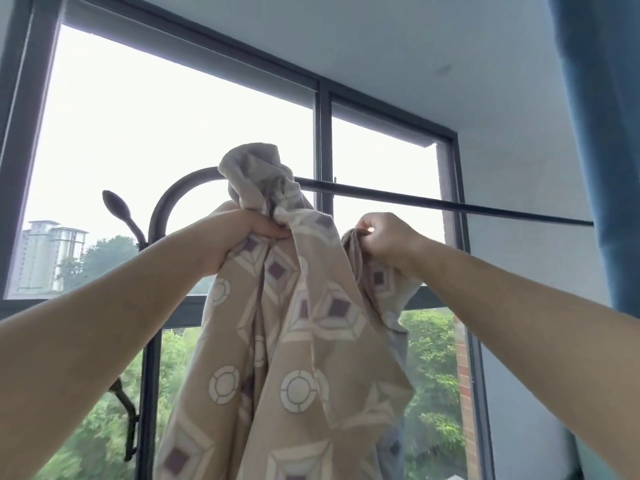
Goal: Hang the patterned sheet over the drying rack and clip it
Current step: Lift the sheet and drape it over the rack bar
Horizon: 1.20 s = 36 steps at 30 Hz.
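Observation:
A beige patterned sheet point(294, 341) with white and purple shapes hangs bunched in front of me. Its top fold point(256, 174) is draped over the black bar of the drying rack point(433, 202), near the bar's curved left end. My left hand point(242, 233) grips a gathered bunch of the sheet just below the bar. My right hand point(384, 237) pinches another fold of the sheet to the right, a little below the bar. No clip is in view.
The rack's upright post point(152, 341) with curved hooks point(119, 206) stands at the left. A big dark-framed window point(322, 133) is right behind the rack. A blue curtain point(609, 150) hangs at the right edge.

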Each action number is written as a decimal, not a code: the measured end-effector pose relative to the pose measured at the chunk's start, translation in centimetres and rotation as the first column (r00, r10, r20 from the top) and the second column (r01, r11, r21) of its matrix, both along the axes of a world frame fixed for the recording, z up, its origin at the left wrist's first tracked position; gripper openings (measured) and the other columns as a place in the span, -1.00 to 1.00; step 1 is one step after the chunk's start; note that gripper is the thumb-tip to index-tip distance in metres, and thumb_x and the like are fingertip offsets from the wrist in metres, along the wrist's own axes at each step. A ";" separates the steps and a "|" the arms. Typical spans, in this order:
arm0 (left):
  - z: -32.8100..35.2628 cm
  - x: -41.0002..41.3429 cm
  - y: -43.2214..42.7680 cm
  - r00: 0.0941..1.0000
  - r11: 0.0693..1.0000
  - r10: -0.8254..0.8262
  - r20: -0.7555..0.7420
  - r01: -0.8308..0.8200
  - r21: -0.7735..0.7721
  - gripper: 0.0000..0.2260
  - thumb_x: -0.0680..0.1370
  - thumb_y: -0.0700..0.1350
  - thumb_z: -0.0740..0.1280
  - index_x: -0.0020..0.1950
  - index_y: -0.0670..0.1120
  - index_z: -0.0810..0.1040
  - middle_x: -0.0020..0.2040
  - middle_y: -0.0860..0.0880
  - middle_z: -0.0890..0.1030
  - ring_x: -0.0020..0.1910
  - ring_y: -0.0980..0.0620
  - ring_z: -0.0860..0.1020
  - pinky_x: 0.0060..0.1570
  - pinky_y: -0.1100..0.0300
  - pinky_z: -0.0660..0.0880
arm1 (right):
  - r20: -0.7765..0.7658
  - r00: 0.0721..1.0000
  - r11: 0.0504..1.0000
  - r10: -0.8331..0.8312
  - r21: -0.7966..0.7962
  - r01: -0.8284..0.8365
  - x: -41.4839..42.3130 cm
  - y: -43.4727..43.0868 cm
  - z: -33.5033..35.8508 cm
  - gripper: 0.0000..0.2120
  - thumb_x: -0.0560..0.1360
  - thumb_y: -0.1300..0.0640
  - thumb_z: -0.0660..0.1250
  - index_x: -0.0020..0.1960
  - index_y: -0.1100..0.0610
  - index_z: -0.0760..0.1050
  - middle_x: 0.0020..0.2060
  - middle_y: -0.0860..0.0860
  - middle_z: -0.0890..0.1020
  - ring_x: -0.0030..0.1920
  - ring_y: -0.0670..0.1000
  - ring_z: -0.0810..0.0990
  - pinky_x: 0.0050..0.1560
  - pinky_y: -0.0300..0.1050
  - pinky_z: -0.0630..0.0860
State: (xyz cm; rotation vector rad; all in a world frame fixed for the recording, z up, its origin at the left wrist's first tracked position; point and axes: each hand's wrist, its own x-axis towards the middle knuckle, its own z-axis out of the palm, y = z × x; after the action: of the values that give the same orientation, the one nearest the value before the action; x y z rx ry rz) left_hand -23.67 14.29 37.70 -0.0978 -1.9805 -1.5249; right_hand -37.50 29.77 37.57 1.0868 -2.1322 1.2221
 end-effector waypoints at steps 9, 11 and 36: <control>-2.1 -2.7 2.5 0.991 0.991 -0.134 0.022 0.134 -0.022 -0.79 0.51 -0.33 0.27 -0.29 -0.15 0.57 -0.48 -0.05 0.60 -0.52 0.05 0.59 -0.52 0.28 0.50 | 0.135 0.926 0.893 0.353 -0.343 -0.290 1.8 -1.9 0.6 -0.85 0.42 0.25 0.42 -0.25 0.14 0.46 -0.32 0.09 0.52 -0.29 0.04 0.44 -0.24 -0.08 0.44; -2.2 -2.8 2.3 0.996 0.996 -0.093 0.005 0.093 0.004 -0.88 0.44 -0.38 0.31 -0.20 -0.18 0.55 -0.45 -0.07 0.62 -0.50 0.02 0.61 -0.50 0.25 0.52 | 0.239 0.835 0.836 0.496 -0.389 -0.386 2.4 -1.2 -0.1 -0.90 0.47 0.21 0.39 -0.06 0.16 0.49 -0.21 0.15 0.56 -0.26 0.05 0.49 -0.20 -0.05 0.48; -4.8 -2.3 0.5 0.960 0.955 -0.262 0.102 0.242 0.173 -0.67 0.27 -0.12 0.39 0.00 -0.16 0.58 -0.31 -0.08 0.67 -0.40 0.00 0.63 -0.40 0.21 0.58 | 0.181 0.767 0.699 0.615 -0.575 -0.425 1.8 1.0 -4.9 -0.70 0.35 0.45 0.40 -0.07 0.09 0.57 -0.28 -0.01 0.68 -0.32 -0.09 0.66 -0.35 -0.32 0.57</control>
State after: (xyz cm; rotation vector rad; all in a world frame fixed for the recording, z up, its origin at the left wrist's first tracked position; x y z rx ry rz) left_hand -25.96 14.81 32.90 -0.2012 -1.9929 -1.8887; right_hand -35.69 30.75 32.71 1.3469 -1.5678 2.2663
